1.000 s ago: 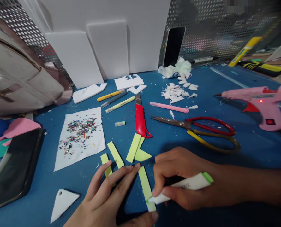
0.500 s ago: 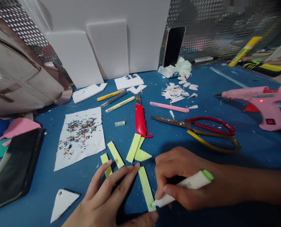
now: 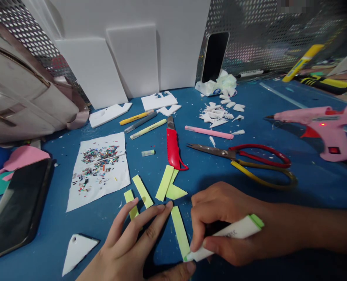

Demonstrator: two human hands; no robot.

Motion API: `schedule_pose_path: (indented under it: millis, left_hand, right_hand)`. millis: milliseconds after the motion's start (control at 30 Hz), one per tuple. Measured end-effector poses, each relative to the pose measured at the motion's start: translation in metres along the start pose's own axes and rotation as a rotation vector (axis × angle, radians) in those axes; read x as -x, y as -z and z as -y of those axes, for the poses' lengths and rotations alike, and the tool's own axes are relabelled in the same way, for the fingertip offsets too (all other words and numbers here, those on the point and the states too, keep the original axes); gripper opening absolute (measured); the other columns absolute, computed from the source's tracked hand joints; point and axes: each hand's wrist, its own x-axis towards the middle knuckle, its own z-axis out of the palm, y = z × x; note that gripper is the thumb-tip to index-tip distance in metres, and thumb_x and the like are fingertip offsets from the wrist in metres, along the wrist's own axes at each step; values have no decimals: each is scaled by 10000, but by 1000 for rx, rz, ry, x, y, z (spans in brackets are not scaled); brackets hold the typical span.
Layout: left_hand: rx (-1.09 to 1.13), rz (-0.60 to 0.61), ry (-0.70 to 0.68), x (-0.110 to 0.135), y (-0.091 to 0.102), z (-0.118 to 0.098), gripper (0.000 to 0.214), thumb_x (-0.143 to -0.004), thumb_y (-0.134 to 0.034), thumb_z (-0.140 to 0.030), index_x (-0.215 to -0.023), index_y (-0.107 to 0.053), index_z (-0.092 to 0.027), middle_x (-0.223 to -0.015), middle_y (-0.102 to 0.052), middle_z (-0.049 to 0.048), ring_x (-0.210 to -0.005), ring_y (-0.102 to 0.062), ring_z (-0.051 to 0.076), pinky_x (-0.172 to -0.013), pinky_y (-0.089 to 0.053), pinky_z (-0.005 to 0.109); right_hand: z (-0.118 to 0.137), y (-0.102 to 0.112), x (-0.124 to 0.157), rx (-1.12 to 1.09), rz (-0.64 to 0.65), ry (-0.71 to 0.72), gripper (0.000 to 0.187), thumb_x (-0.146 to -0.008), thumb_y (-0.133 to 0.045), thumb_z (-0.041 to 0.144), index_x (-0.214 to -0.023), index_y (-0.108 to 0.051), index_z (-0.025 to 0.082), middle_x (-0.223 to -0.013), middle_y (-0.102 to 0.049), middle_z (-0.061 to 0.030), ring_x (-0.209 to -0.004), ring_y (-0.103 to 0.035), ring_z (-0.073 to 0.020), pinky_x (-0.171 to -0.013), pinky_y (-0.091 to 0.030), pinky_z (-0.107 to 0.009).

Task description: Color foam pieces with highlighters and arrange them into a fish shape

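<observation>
My right hand (image 3: 220, 218) grips a white marker with a green end (image 3: 229, 236), its tip touching the near end of a light-green foam strip (image 3: 179, 230) on the blue table (image 3: 308, 187). My left hand (image 3: 132, 242) lies flat beside that strip, fingers stretched out, fingertips near its far end and thumb by its near end. Other green strips (image 3: 142, 191) and a green folded piece (image 3: 169, 185) lie just beyond my fingers.
Red-and-yellow scissors (image 3: 249, 160), a red utility knife (image 3: 172, 146), a pink pen (image 3: 208, 132), a pink glue gun (image 3: 316, 127) with a lit lamp, a paper with glitter (image 3: 99, 168), a white triangle (image 3: 77, 249), a black phone (image 3: 18, 207), a bag (image 3: 24, 93) and white foam boards (image 3: 132, 58) surround the hands.
The marker tip has shifted slightly along the near end of the green strip. My left hand has stayed in place.
</observation>
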Motion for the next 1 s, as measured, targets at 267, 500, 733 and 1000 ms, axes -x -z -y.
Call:
schedule_pose_path:
  millis: [267, 500, 733, 1000]
  left_hand:
    - [-17, 29, -29, 2, 1, 2, 680, -999, -526, -593, -1447, -504, -83, -1325, -693, 60, -1262, -598, 234, -1113, -509, 392]
    - [-32, 37, -51, 0, 0, 2, 676, -1007, -507, -605, -1448, -514, -92, -1330, -693, 45, -1259, -598, 234, -1128, -492, 374]
    - [-16, -6, -2, 0, -3, -1, 644, -998, -531, -588, -1436, -535, -115, -1330, -691, 37, -1254, -597, 233, -1132, -484, 379]
    - [5, 13, -16, 0, 1, 3, 672, -986, -554, -595, -1455, -525, -115, -1349, -683, 49, -1241, -609, 242, -1125, -495, 386]
  right_hand:
    - [0, -1, 1, -18, -15, 4, 128, -851, -657, 193, -812, -759, 126, -690, -655, 11, -654, -577, -92, -644, -401, -187]
    - [-4, -3, 1, -43, -21, -9, 150, -863, -625, 196, -819, -752, 131, -709, -672, 0, -662, -581, -101, -633, -400, -193]
    - [-3, -1, 1, -38, -6, -3, 159, -869, -617, 188, -808, -753, 131, -696, -673, 2, -668, -591, -101, -642, -399, -193]
    - [0, -1, 0, -27, -16, -11, 150, -852, -631, 206, -783, -752, 149, -684, -671, 2, -649, -589, -110, -636, -406, -203]
